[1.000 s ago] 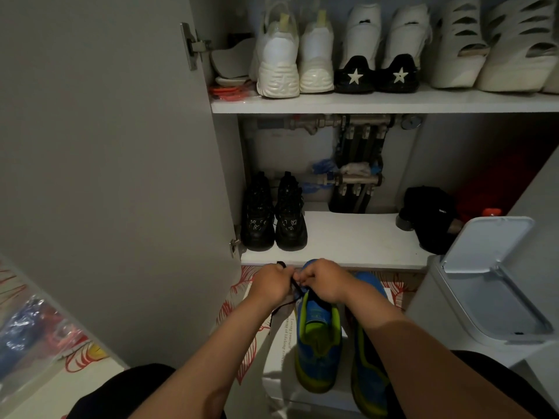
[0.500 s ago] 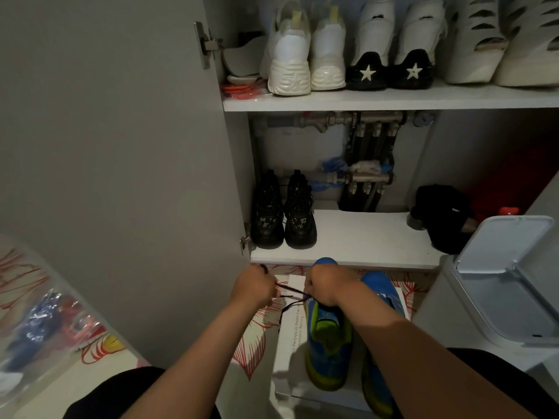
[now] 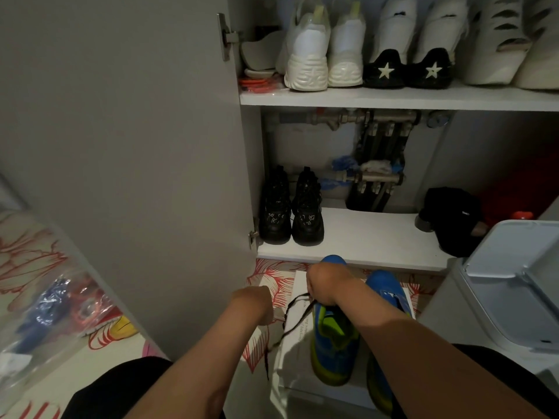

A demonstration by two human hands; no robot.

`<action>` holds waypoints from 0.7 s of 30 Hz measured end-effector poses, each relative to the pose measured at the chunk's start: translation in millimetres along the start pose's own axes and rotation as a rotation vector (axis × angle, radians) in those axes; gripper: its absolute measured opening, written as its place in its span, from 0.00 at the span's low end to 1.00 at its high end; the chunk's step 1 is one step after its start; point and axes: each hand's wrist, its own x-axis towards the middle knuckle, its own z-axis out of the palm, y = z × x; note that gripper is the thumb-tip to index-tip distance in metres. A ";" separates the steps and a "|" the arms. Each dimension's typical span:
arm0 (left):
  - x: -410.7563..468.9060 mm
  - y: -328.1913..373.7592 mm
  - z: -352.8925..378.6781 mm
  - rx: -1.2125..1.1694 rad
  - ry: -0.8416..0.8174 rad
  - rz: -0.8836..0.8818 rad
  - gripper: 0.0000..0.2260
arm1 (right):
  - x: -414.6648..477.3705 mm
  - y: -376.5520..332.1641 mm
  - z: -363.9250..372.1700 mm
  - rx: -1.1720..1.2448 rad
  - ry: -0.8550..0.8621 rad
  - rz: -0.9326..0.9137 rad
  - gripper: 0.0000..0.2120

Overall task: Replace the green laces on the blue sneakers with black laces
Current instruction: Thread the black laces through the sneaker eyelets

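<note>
Threading the black lace into the left blue sneaker looks to be the step in hand, judging from the head view. That sneaker and the right blue sneaker stand toes away from the person on a white box on the floor, just in front of the cabinet's bottom shelf. No green lace can be made out on either. The right hand is clenched, knuckles up, over the front of the left sneaker. Two strands of the lace come out from under it, so it seems to be pinching the lace at the eyelets. One strand trails slack over the box edge towards the floor. The left hand sits apart to the left, fingers turned away from the camera, and I cannot tell whether it grasps anything. The next move probably calls for picking up the loose end, feeding it through the next eyelet and drawing both strands even
</note>
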 end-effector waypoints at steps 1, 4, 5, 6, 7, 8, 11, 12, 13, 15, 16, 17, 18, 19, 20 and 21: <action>-0.8 2.4 -1.9 -0.011 0.012 0.030 0.18 | 0.0 1.8 1.1 0.070 -0.005 0.009 0.11; -1.1 10.3 -12.2 -0.108 0.042 0.111 0.13 | 0.3 9.4 -1.4 0.433 0.034 0.063 0.09; -1.5 12.8 -16.7 -0.152 0.027 0.137 0.12 | -0.1 10.9 -2.9 0.611 0.056 0.083 0.07; -1.0 15.3 -20.5 -0.204 -0.004 0.163 0.12 | -2.4 10.5 -5.8 0.776 0.071 0.094 0.07; -0.8 17.7 -23.6 -0.255 -0.040 0.189 0.12 | -4.5 10.8 -8.8 0.905 0.091 0.089 0.08; -0.2 20.3 -26.2 -0.294 -0.066 0.217 0.12 | -6.9 11.7 -12.0 0.988 0.114 0.078 0.09; -2.9 27.3 -31.3 -0.394 -0.053 0.272 0.12 | -17.4 12.7 -24.5 1.165 0.212 0.031 0.08; -4.5 29.8 -32.7 -0.439 -0.033 0.286 0.12 | -21.5 13.7 -28.7 1.222 0.255 0.023 0.07; -5.9 32.2 -34.0 -0.486 -0.001 0.302 0.11 | -25.6 15.4 -32.3 1.272 0.295 0.023 0.06; -8.8 37.3 -37.7 -0.609 0.099 0.348 0.10 | -36.3 18.5 -39.1 1.344 0.345 0.037 0.05; -11.8 40.6 -40.4 -0.695 0.161 0.369 0.08 | -42.1 19.6 -42.2 1.381 0.353 0.039 0.05; -16.1 44.0 -43.8 -0.778 0.227 0.387 0.07 | -47.9 21.2 -44.7 1.411 0.358 0.041 0.06; -20.3 48.2 -47.7 -0.854 0.286 0.404 0.07 | -53.2 22.6 -46.7 1.431 0.363 0.047 0.08; -24.6 52.3 -51.2 -0.941 0.322 0.420 0.09 | -58.1 24.6 -48.1 1.448 0.365 0.054 0.09; -29.0 56.6 -54.8 -1.048 0.325 0.430 0.12 | -63.0 26.4 -49.0 1.475 0.362 0.056 0.09; -34.0 60.4 -58.2 -1.166 0.295 0.436 0.15 | -67.3 28.0 -49.7 1.508 0.354 0.050 0.09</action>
